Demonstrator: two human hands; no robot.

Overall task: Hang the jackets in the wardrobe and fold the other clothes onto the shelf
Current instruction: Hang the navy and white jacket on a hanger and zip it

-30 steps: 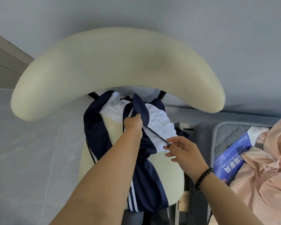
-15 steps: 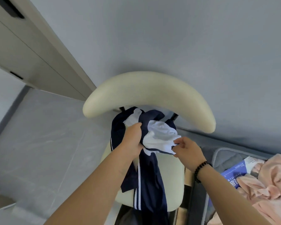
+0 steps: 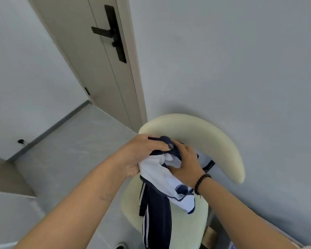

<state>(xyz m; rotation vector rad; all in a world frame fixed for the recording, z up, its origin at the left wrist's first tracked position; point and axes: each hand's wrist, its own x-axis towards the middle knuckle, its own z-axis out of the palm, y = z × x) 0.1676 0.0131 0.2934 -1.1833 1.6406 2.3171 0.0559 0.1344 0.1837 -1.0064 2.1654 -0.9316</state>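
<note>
We grip the navy-and-white jacket (image 3: 167,178) with 2 hands above the cream chair (image 3: 201,133): left hand (image 3: 142,155) bunching the collar, right hand (image 3: 187,164) clutching the white lining, likely gathering it for hanging.

Navy-and-white striped jacket (image 3: 160,200), seemingly cream chair (image 3: 201,133)
</note>
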